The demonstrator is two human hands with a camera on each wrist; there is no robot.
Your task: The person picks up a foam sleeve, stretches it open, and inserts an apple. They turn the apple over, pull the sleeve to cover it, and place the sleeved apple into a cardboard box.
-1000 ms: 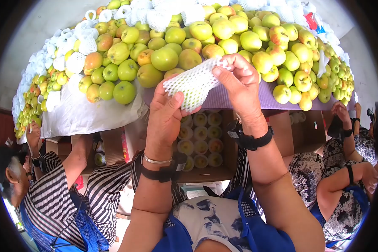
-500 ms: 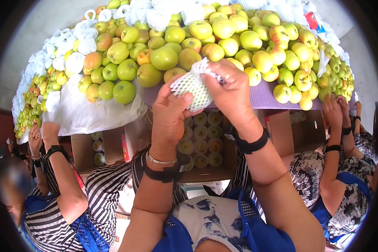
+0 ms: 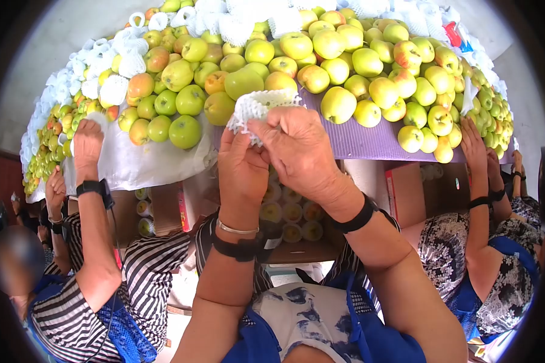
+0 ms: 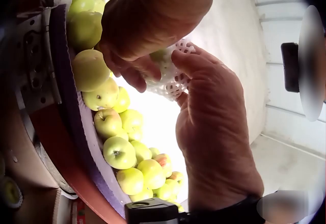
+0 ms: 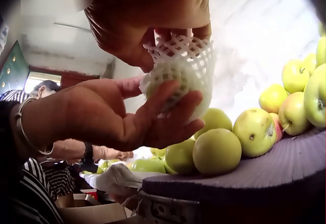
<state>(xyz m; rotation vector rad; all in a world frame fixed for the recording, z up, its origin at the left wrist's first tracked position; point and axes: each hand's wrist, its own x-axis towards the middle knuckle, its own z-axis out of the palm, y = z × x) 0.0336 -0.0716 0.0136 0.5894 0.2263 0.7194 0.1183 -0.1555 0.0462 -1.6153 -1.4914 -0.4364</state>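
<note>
In front of the apple pile (image 3: 369,63), both hands are around one pale green apple (image 5: 173,76) in a white foam net (image 3: 257,106). My left hand (image 3: 243,172) cradles the netted apple from below, its fingers bent round it, as the right wrist view shows. From above, my right hand (image 5: 158,15) pinches the net's open end with fingers and thumb. In the head view the right hand (image 3: 306,151) crosses in front of the left fingers and hides most of the apple. The mesh is bunched over the top.
Loose apples lie on a purple padded edge (image 3: 360,138) and a white sheet (image 3: 133,163). More foam nets (image 3: 206,21) are heaped behind. Below, a cardboard box (image 3: 297,253) holds netted apples in rows. People work close by at left (image 3: 85,302) and right (image 3: 484,266).
My right hand has come left and down over the left fingers. The net, stretched out sideways before, is now bunched around the apple. A person at left has reached up to the pile.
</note>
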